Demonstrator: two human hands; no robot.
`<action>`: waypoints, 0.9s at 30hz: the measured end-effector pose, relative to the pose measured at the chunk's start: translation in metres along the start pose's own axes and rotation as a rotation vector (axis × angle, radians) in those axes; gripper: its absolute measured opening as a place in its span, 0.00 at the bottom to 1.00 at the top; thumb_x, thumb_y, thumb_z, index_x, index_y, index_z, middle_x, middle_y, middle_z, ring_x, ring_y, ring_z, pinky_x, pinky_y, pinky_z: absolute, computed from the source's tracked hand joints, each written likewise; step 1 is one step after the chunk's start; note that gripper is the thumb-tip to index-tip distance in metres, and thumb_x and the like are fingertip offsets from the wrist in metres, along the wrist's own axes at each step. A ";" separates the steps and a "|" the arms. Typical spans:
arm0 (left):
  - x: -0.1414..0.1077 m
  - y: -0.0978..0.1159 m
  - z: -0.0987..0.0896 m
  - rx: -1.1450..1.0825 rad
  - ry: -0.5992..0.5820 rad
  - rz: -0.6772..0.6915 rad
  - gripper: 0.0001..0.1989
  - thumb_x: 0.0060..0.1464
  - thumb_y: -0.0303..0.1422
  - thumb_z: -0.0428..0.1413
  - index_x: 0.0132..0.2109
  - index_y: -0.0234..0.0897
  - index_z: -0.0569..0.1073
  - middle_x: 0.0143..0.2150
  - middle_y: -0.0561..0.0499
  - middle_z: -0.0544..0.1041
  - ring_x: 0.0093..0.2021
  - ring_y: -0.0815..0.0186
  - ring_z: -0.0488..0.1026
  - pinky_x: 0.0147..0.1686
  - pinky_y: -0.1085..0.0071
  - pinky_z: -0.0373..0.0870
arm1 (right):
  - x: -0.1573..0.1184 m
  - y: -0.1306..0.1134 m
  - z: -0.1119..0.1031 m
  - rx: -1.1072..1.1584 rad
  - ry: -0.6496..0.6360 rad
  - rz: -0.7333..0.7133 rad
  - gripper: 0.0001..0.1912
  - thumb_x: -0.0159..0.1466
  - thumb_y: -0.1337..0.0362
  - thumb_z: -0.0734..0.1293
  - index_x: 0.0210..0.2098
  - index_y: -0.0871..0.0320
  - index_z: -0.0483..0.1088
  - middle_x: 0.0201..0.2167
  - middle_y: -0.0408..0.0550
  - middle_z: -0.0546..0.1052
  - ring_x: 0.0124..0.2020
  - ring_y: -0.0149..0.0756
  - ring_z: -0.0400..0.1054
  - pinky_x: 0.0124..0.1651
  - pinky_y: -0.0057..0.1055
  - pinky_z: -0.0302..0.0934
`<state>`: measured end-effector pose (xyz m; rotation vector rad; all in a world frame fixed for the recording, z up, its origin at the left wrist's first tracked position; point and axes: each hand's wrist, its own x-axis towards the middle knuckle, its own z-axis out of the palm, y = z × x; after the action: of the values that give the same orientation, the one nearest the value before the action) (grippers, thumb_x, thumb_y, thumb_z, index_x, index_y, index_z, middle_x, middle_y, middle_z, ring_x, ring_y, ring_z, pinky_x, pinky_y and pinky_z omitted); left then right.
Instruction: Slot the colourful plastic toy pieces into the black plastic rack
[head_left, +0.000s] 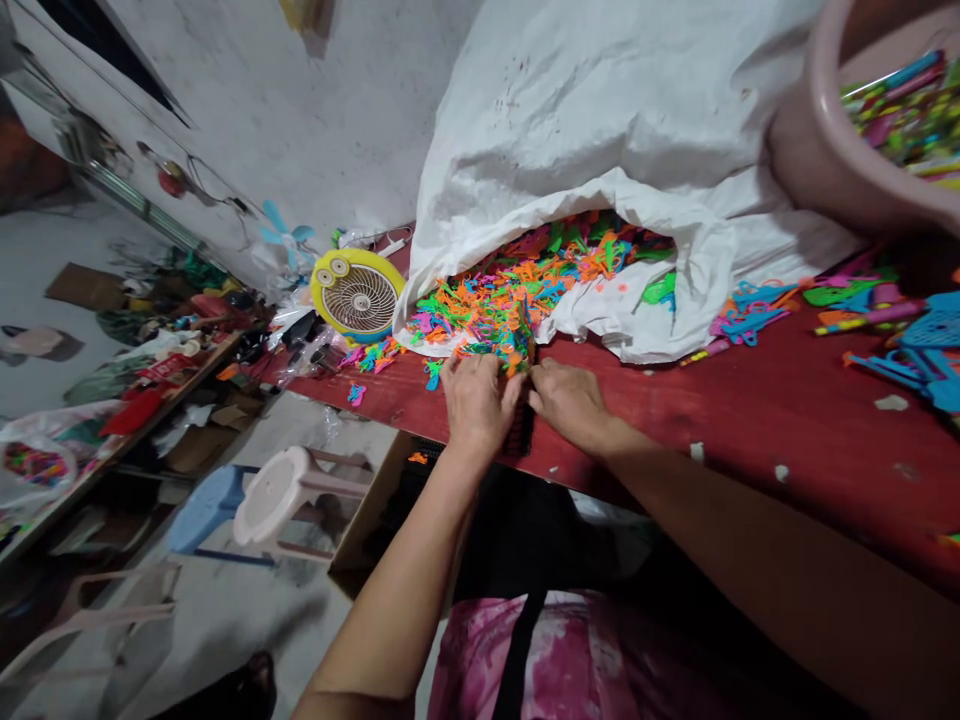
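Observation:
My left hand (478,402) is at the table's front edge, its fingers curled down beside small bright plastic pieces. Close by on the right, my right hand (568,403) has thumb and fingers pressed together. A dark ridged strip (519,432) stands between the two hands. What either hand grips is hidden by the fingers. Just beyond them, a heap of orange, green, blue and pink plastic pieces (517,285) spills from the mouth of a large white woven sack (570,120).
The red table (637,410) holds a yellow fan (358,298) on the left and more plastic pieces (757,310) on the right. A pink tub (814,150) stands at upper right. Below are an open cardboard box (367,535), a white stool (274,495) and a blue stool (206,505).

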<state>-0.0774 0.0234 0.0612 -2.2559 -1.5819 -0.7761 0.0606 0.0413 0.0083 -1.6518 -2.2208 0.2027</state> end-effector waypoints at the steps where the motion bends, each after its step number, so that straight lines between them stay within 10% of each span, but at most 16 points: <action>1: -0.003 0.000 0.000 -0.041 0.060 0.010 0.10 0.58 0.39 0.60 0.38 0.38 0.71 0.35 0.50 0.76 0.41 0.61 0.73 0.52 0.60 0.62 | 0.001 0.000 0.001 0.000 -0.001 0.006 0.17 0.70 0.60 0.57 0.45 0.62 0.75 0.43 0.58 0.78 0.40 0.44 0.74 0.36 0.33 0.57; 6: -0.039 0.003 0.006 -0.135 0.344 -0.123 0.08 0.63 0.38 0.55 0.41 0.38 0.72 0.38 0.49 0.76 0.42 0.62 0.72 0.48 0.62 0.65 | 0.005 0.004 0.006 0.003 -0.002 -0.021 0.18 0.70 0.58 0.58 0.45 0.62 0.76 0.43 0.57 0.79 0.42 0.44 0.74 0.36 0.32 0.58; 14: -0.087 -0.015 0.049 -0.230 -0.028 -0.166 0.16 0.59 0.38 0.59 0.52 0.35 0.73 0.52 0.40 0.72 0.53 0.56 0.69 0.51 0.58 0.70 | 0.005 -0.005 0.007 -0.072 -0.023 0.013 0.19 0.71 0.59 0.56 0.46 0.64 0.74 0.43 0.60 0.79 0.42 0.45 0.75 0.36 0.31 0.60; 27: -0.091 -0.009 0.045 -0.179 -0.117 -0.093 0.24 0.61 0.46 0.56 0.56 0.35 0.74 0.55 0.39 0.68 0.55 0.53 0.64 0.54 0.55 0.70 | 0.010 -0.022 0.012 -0.083 -0.033 0.161 0.17 0.71 0.63 0.56 0.47 0.63 0.73 0.43 0.59 0.78 0.41 0.45 0.76 0.37 0.31 0.61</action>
<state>-0.0973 -0.0210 -0.0279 -2.4069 -1.7454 -0.8550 0.0336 0.0449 0.0062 -1.8870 -2.1472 0.1829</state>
